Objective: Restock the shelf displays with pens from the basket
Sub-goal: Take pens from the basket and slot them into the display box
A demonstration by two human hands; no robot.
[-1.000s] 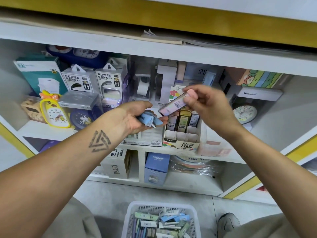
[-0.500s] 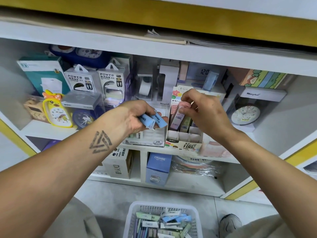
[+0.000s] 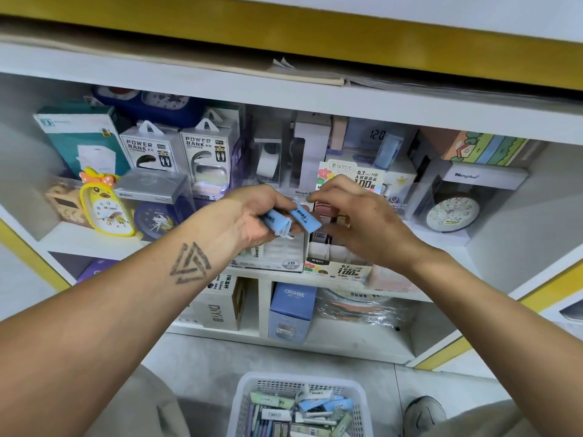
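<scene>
We see the left hand curled round two pale blue tubes, holding them just in front of the shelf. The right hand hovers beside them with fingers loosely bent and spread, holding nothing, its fingertips close to the nearer tube (whether they touch we cannot tell). Behind it stands the compartmented display box. The white basket of pens sits on the floor below.

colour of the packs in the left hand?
Light blue packs with dark print, held in the left hand; the head view shows them.
</scene>
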